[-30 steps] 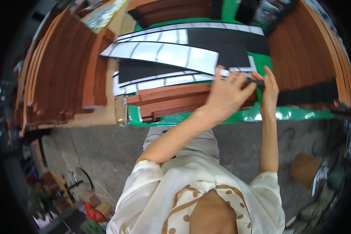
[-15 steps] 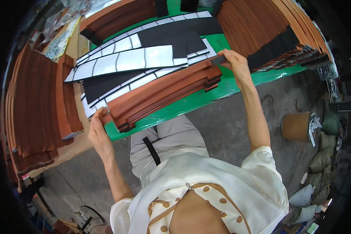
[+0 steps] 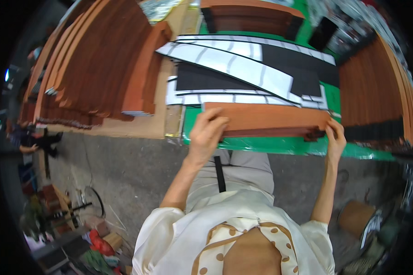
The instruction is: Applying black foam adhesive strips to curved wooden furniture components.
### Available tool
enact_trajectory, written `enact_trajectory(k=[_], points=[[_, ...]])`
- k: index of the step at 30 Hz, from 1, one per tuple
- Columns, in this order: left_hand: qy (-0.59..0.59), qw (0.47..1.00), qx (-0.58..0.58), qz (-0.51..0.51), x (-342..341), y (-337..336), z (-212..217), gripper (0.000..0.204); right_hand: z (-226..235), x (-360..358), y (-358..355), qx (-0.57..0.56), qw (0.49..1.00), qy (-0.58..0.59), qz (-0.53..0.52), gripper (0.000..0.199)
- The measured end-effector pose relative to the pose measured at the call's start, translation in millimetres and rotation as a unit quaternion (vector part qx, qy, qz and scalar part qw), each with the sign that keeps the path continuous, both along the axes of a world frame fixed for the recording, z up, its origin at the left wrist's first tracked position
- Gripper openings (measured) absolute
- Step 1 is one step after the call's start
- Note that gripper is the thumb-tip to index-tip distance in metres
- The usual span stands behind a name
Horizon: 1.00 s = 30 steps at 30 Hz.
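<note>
A reddish-brown, wood-look moulded strip (image 3: 270, 119) lies along the near edge of the green tabletop, a second brown edge showing below it. My left hand (image 3: 205, 133) is closed around its left end, fingers curled over the top. At the right end, the pinched fingers of my right hand (image 3: 336, 136) grip the corner. Just beyond the strip lies a loose pile of flat black sheets (image 3: 215, 79) and white-faced strips (image 3: 243, 66) with dark cross lines, overlapping at angles.
Tall stacks of brown strips stand at the left (image 3: 101, 64) and right (image 3: 371, 87), and another stack (image 3: 252, 20) lies at the back. The green tabletop (image 3: 257, 143) meets a cardboard-covered surface (image 3: 142, 129). A brown drum (image 3: 359, 217) stands on the floor; another person (image 3: 27, 142) is far left.
The view has turned, so the table appears more level. The strip now lies nearly straight across instead of slanting. My left hand has moved from beside its left end to grip over it.
</note>
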<state>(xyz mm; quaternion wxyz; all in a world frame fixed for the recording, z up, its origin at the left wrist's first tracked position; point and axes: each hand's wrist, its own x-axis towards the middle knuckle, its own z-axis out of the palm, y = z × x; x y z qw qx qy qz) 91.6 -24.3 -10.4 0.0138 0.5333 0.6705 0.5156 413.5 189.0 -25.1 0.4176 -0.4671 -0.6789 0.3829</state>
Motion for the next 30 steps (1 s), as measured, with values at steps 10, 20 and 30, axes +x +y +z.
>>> enact_trajectory(k=[10,20,30], points=[[-0.031,0.994,-0.076,-0.074,-28.9,-23.3,-3.7,0.069,0.4,20.6,0.7,-0.035,0.998,0.016,0.053,0.029],[0.1,0.995,0.021,0.013,-33.6,-13.5,47.4,0.046,41.4,-1.4,8.4,0.155,0.988,-0.008,0.008,0.017],[0.088,0.991,-0.098,-0.017,-35.1,-3.2,43.9,0.041,42.7,-9.9,17.3,-0.007,0.994,-0.105,-0.005,0.024]])
